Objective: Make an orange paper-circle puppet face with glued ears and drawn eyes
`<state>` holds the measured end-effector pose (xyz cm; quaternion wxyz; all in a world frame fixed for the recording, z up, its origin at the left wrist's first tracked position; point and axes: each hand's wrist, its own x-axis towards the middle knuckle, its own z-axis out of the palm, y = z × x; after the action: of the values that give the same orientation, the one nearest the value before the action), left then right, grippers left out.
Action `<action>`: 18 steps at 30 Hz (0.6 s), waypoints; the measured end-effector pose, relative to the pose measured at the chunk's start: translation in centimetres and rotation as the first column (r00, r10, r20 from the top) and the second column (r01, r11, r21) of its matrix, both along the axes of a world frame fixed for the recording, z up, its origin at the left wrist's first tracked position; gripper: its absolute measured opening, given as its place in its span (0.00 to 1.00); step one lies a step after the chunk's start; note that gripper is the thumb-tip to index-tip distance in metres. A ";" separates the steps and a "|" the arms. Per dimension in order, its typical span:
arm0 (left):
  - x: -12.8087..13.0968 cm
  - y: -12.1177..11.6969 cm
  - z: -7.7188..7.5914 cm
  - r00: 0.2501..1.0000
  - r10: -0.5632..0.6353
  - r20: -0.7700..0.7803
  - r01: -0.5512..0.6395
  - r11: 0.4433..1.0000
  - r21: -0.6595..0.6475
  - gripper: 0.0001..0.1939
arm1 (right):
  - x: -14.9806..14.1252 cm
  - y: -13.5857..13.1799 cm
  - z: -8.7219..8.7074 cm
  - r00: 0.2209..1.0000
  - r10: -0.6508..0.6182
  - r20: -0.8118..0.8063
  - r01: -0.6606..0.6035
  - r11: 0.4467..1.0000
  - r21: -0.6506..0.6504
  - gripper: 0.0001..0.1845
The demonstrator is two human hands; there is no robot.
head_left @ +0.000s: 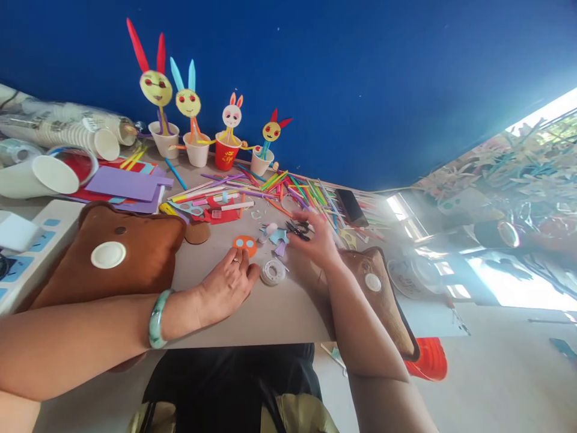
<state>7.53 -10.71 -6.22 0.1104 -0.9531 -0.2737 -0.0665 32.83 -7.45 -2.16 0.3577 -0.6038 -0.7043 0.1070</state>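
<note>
My left hand [228, 282] rests on the table with its fingers curled together, the fingertips touching an orange paper disc [246, 243] that has two pale spots. A jade bangle [157, 319] circles that wrist. A roll of clear tape [273, 272] lies just right of the hand. My right hand [315, 240] reaches over small black scissors [298, 229] and paper scraps [277, 239]; its fingers are smeared by motion, so I cannot tell whether it grips them.
Several paper-cup bunny figures [189, 129] line the blue wall. Colored sticks [293, 189], foam sheets [128, 183], a phone [351, 207] and stacked cups [76, 135] cover the far table. Brown cushions lie at left [112, 252] and right [383, 294]. A red bucket [430, 361] stands on the floor.
</note>
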 end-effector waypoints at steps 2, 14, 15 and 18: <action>0.0 0.1 0.0 1.000 -0.009 -0.012 0.009 1.000 0.015 0.08 | -0.4 -0.1 -0.6 0.994 0.104 0.038 -0.101 0.993 -0.061 0.32; 0.2 0.0 -0.4 1.000 0.004 -0.005 -0.004 0.999 0.045 0.12 | -6.5 -0.8 4.9 0.951 0.127 0.284 -0.200 0.948 0.247 0.11; 0.2 0.1 -0.3 1.000 0.001 0.007 -0.001 0.999 0.044 0.11 | -6.5 -0.5 5.2 0.957 0.085 0.276 -0.159 0.953 0.259 0.13; 0.2 0.2 0.2 1.000 -0.005 0.013 0.005 1.000 0.023 0.10 | -5.5 0.6 5.1 0.992 -0.043 0.115 0.015 0.972 0.234 0.24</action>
<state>7.72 -10.47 -6.02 0.1195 -0.9520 -0.2713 -0.0763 27.36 -6.90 2.94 0.3848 -0.5731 -0.7233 -0.0178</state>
